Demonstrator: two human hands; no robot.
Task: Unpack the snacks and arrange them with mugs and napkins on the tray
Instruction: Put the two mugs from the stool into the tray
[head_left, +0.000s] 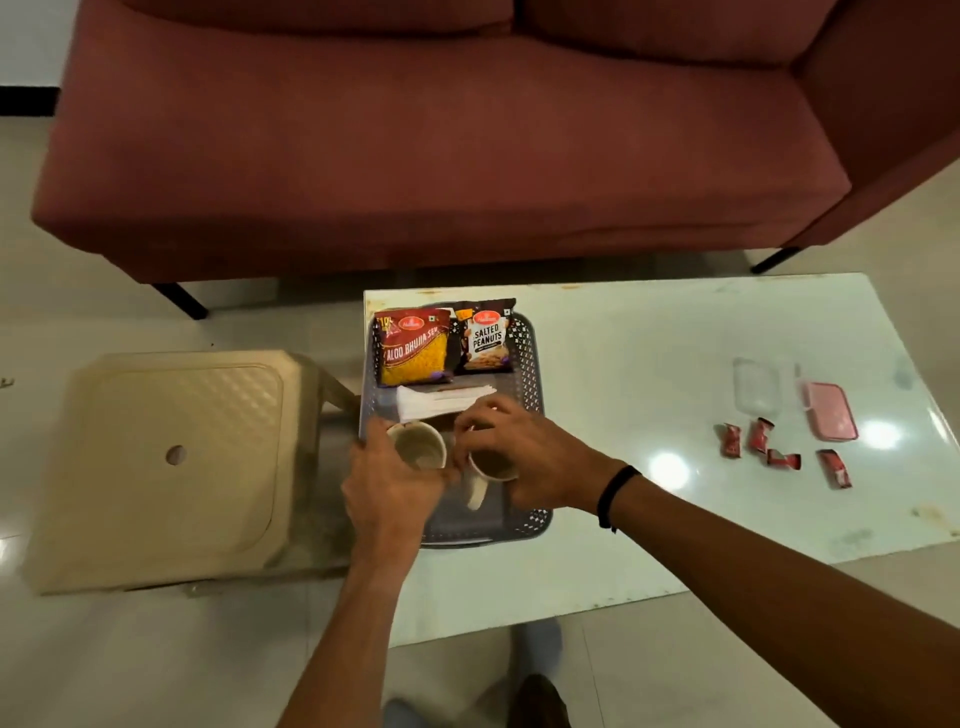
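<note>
The left hand (396, 483) grips the left mug (418, 445) and the right hand (524, 457) grips the right mug (492, 465), both mugs side by side in the near part of the tray (535, 358). Just beyond them lie the napkins (441, 401), and at the far end the sev pack (413, 347) and peanuts pack (486, 338). To the right on the table (649, 353) are four red sachets (784, 451).

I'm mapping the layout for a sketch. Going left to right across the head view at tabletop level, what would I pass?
Beige stool → tray → clear container → pink lid.
</note>
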